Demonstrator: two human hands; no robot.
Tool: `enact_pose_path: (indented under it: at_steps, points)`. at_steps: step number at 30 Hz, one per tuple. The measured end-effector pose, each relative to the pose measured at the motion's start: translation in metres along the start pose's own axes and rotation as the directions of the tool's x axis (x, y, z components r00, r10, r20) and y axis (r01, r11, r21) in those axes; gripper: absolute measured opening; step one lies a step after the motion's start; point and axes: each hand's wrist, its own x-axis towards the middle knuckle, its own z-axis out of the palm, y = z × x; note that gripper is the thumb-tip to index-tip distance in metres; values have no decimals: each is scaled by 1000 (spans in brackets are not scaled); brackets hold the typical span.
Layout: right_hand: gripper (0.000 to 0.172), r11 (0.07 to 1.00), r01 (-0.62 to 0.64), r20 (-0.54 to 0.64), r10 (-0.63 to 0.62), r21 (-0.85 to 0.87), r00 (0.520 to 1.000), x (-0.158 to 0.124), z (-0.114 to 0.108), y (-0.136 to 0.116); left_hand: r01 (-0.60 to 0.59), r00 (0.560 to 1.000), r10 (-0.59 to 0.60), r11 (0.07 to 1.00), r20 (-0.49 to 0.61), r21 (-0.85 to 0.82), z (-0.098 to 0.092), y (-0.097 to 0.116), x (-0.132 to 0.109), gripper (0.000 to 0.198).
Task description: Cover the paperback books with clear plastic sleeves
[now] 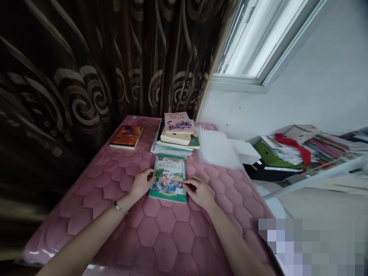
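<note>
A green-bordered picture book (pixel 168 177) lies flat on a pink quilted surface (pixel 161 234). My left hand (pixel 142 183) rests at the book's left edge, fingers curled onto the cover. My right hand (pixel 199 190) touches the book's right edge, fingers bent against it. Both hands grip the book by its sides. A thin bracelet sits on my left wrist.
Behind the book stands a stack of books (pixel 176 135) topped by a pink one. An orange book (pixel 126 136) lies at the back left. Clear plastic sheets (pixel 216 147) and a white box (pixel 244 151) lie right. Dark curtain (pixel 86 69) behind; cluttered books (pixel 301 147) far right.
</note>
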Motion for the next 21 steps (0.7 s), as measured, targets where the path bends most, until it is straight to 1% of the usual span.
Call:
enact_pose_path:
  at_steps: [3, 5, 7, 10, 14, 17, 19, 21]
  points:
    - [13, 1000, -18, 2, 18, 10, 1000, 1, 1, 2, -20, 999, 23, 996, 25, -88, -8, -1, -30, 20]
    - [14, 999, -26, 2, 26, 20, 1000, 1, 1, 2, -59, 998, 58, 992, -11, -112, -9, 0, -45, 19]
    - [15, 999, -30, 3, 30, 29, 1000, 1, 0, 2, -91, 994, 83, 988, -69, -125, -7, 1, -53, 17]
    - [17, 999, -27, 7, 26, 30, 1000, 1, 0, 1, -118, 987, 101, 983, -125, -142, -5, 3, -57, 14]
    - [18, 1000, -26, 7, 26, -5, 1000, 1, -1, 1, -160, 979, 139, 978, -151, -138, -5, 5, -56, 16]
    - [19, 999, -9, 12, 10, -53, 1000, 0, -3, 0, -163, 978, 144, 980, -153, -118, -5, 5, -56, 16]
    - [21, 995, 38, 3, -38, -91, 999, 0, -6, -6, -166, 976, 149, 981, -156, -98, -4, 3, -56, 17]
    - [21, 986, 121, 2, -122, -115, 993, -1, -7, -18, -185, 969, 171, 980, -180, -66, -2, 2, -56, 17]
